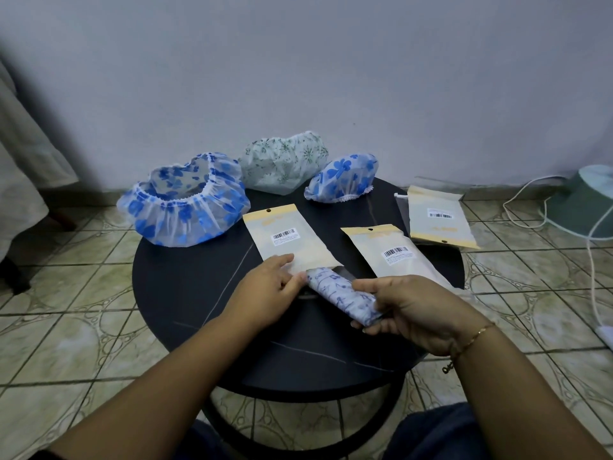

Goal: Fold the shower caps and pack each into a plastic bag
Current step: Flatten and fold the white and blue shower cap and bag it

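Note:
My right hand [408, 307] grips a rolled-up shower cap [338, 292], white with a bluish print, whose far end points at the open bottom of a plastic bag [288, 240]. My left hand [268, 280] pinches that bag's lower edge against the round black table [185, 287]. Two more flat bags lie to the right: one [394, 250] in the middle, another [438, 217] at the table's right edge. Three unfolded caps sit at the back: a large blue-flowered one [185, 207], a green-patterned one [282, 161], and a smaller blue-flowered one [343, 177].
The table stands on a tiled floor against a pale wall. A green fan base [587, 200] with white cables sits on the floor at right. Light cloth [23, 161] hangs at far left. My knees are below the table's near edge.

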Motion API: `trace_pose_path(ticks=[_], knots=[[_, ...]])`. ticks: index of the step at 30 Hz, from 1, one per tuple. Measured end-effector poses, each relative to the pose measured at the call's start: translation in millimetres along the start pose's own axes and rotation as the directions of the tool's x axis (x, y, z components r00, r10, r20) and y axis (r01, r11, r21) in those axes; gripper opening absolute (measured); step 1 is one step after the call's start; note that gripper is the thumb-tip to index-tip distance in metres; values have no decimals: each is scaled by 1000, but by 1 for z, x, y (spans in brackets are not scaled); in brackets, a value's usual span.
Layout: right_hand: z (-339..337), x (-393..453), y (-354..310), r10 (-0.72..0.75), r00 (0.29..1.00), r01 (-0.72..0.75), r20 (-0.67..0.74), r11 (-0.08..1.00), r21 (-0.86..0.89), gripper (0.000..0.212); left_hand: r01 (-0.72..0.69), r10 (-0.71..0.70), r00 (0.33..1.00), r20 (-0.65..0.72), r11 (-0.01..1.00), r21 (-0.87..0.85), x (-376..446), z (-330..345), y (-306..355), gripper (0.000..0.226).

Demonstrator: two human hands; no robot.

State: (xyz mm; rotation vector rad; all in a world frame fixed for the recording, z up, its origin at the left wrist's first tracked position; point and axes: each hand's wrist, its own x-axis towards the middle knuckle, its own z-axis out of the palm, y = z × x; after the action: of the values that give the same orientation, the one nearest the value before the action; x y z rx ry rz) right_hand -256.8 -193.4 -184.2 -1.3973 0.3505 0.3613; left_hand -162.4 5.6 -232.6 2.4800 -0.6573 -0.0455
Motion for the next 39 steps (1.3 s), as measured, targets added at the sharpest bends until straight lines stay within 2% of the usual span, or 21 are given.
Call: trace_pose_path(ticks=[1, 3, 5, 9, 12, 15, 18, 22, 24, 26, 28, 30, 31, 33, 36, 39], knots=[[0, 0, 0, 1, 1000, -1, -1, 1000, -2, 40, 2, -4, 1000, 29, 996, 87, 1, 0, 0, 32], [0, -1, -1, 0, 1000, 0, 0, 1000, -1, 40, -48, 30, 997, 76, 969, 244, 1, 2, 0, 44], [1, -2, -1, -3, 1000, 3, 1, 1000, 9, 41, -72, 58, 997, 53, 953, 295, 0, 3, 0, 55], [8, 1, 0, -14, 1000, 14, 2, 1000, 18, 44, -136, 158, 987, -41, 937, 322, -2, 5, 3, 62], [18, 3, 2, -22, 1000, 23, -11, 999, 36, 45, -173, 195, 980, -37, 930, 324, -2, 9, 5, 64], [26, 6, 4, -55, 998, 56, -15, 996, 66, 44, -216, 254, 963, -89, 928, 304, -3, 14, 1, 63], [31, 10, 4, -106, 991, 112, -87, 992, 65, 36, -229, 272, 955, -116, 928, 295, -1, 16, -3, 60], [36, 21, 9, -198, 954, 185, -224, 980, -80, 27, -314, 375, 917, -140, 891, 329, -4, 15, -3, 59], [38, 28, 13, -278, 906, 208, -320, 949, -236, 22, -372, 434, 890, -142, 869, 327, -6, 18, -4, 57], [38, 34, 17, -439, 818, 184, -371, 812, -553, 19, -405, 462, 876, -135, 859, 312, -6, 19, -3, 56], [39, 38, 19, -603, 732, 86, -317, 542, -836, 18, -422, 474, 872, -121, 854, 303, -7, 19, -3, 57], [43, 41, 19, -770, 598, 21, -222, 292, -956, 21, -419, 465, 878, -112, 861, 289, -8, 17, -4, 58], [44, 44, 20, -818, 545, -22, -181, 202, -979, 26, -418, 461, 881, -109, 865, 278, -9, 17, -5, 59], [45, 53, 21, -866, 473, -120, -158, 115, -986, 37, -423, 456, 884, -103, 873, 242, -11, 15, -7, 59], [44, 62, 19, -860, 472, -235, -192, 87, -968, 42, -439, 462, 883, -79, 874, 208, -13, 13, -9, 56], [41, 64, 18, -815, 550, -258, -181, 40, -965, 41, -391, 400, 911, -95, 915, 102, -16, 9, -9, 49]])
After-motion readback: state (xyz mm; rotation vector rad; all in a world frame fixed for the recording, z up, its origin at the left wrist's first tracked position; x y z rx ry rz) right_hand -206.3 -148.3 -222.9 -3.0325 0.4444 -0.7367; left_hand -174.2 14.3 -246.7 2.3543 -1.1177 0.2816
